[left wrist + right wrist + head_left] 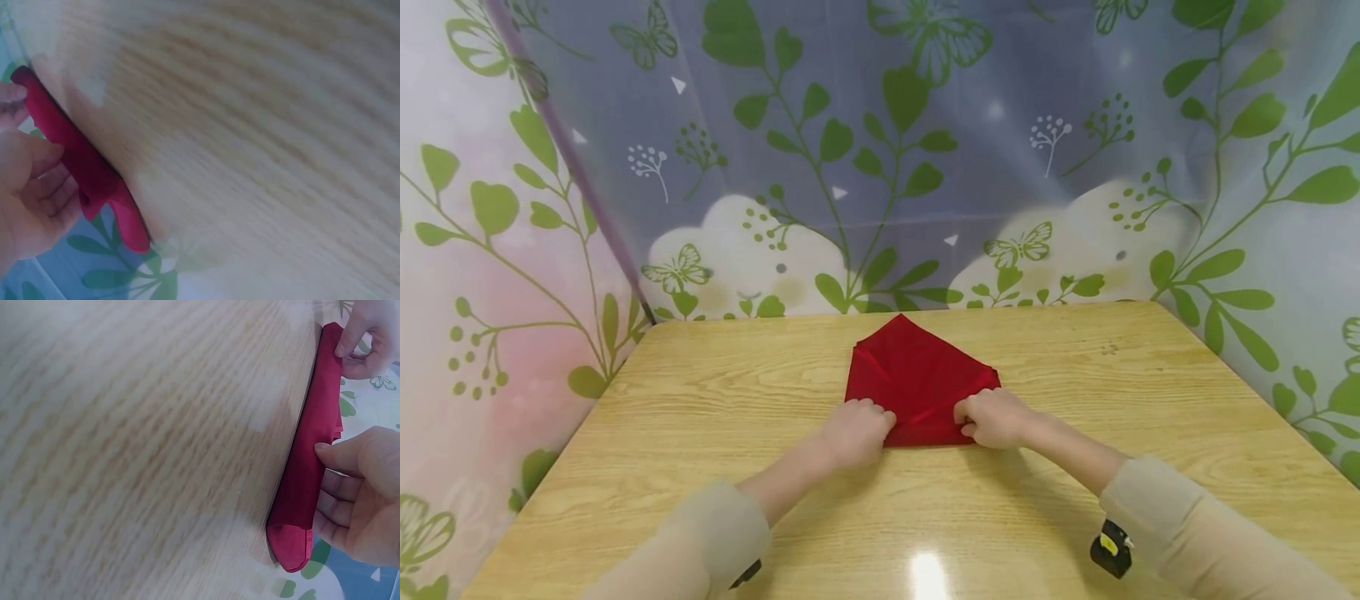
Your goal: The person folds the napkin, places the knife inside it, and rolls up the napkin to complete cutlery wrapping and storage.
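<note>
A folded red cloth napkin [917,375] lies on the table, its far end pointed and its near edge straight. My left hand [859,432] grips the near edge at the left corner, fingers curled. At the right end of that edge, my right hand [996,418] pinches the fabric between thumb and fingers. Seen from the right wrist, the near edge of the napkin [306,450] forms a thick rolled or folded band, with the thumb on its near side. In the left wrist view, the band hangs open in a loose fold beside the left hand [28,194].
The light wood table [715,383] reaches back to a patterned fabric backdrop [880,167] with leaves and butterflies. Similar fabric stands along both sides. Black wrist devices, one a small black box [1111,550], show under the sleeves.
</note>
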The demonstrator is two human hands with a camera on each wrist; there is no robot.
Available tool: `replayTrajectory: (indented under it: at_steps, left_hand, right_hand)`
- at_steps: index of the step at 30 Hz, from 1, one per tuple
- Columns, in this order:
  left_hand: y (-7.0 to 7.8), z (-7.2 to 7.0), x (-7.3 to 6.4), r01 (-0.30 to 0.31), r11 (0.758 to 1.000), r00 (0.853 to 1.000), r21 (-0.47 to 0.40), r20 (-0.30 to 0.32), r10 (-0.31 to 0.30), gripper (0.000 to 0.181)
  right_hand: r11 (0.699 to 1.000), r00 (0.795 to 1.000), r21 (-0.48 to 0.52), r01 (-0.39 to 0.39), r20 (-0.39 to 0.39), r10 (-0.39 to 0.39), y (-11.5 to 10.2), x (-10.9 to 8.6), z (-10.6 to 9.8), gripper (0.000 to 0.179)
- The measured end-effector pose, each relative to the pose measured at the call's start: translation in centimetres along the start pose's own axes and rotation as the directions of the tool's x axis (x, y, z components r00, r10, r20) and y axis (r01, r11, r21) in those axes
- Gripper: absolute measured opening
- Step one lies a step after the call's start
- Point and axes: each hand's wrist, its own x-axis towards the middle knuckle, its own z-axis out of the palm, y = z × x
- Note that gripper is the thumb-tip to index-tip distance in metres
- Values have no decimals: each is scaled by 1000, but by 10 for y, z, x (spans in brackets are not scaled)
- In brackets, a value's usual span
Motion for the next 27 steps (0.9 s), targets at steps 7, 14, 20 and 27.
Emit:
replayTrajectory:
  at_steps: [7, 14, 20, 27]
  left_hand:
    - [6, -2, -8, 21, 997, 999, 69, -27, -19, 7]
    - [4, 2, -12, -21, 994, 998, 111, -49, 27, 13]
    - [1, 2, -10, -3, 999, 1000, 50, -20, 4, 15]
    - [3, 2, -10, -21, 996, 1000, 81, -5, 21, 16]
  right_hand:
    - [1000, 1000, -1, -12, 1, 12, -3, -1, 0, 5]
    - [1000, 1000, -6, -5, -23, 5, -3, -1, -1, 3]
    - [1000, 999, 6, -19, -26, 19, -2, 1, -2, 6]
    - [999, 999, 16, -39, 5, 39, -1, 2, -5, 4]
